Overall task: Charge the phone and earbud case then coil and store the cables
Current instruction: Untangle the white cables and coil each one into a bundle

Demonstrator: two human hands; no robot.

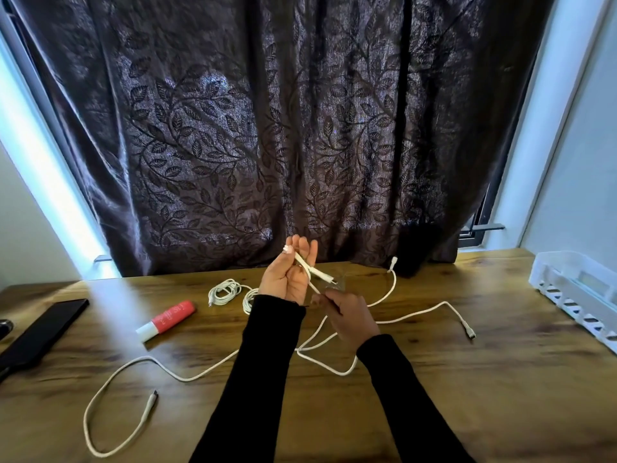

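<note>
My left hand (287, 275) is raised palm up over the wooden desk (434, 379), fingers mostly straight, with the plug end of a white cable (315, 272) lying across them under the thumb. My right hand (350, 320), just below and right, pinches the same cable lower down. That cable trails down onto the desk in loose loops. A second long white cable (110, 379) snakes across the front left, its plug near the desk edge. Two coiled white cables (225, 292) lie behind my left wrist. A dark phone (40, 332) lies at the far left.
A red and white tube (167, 320) lies left of centre. A white slotted plastic tray (581, 289) stands at the right edge. A dark leaf-patterned curtain (267, 128) hangs behind the desk. A loose cable plug (469, 330) lies right of my hands.
</note>
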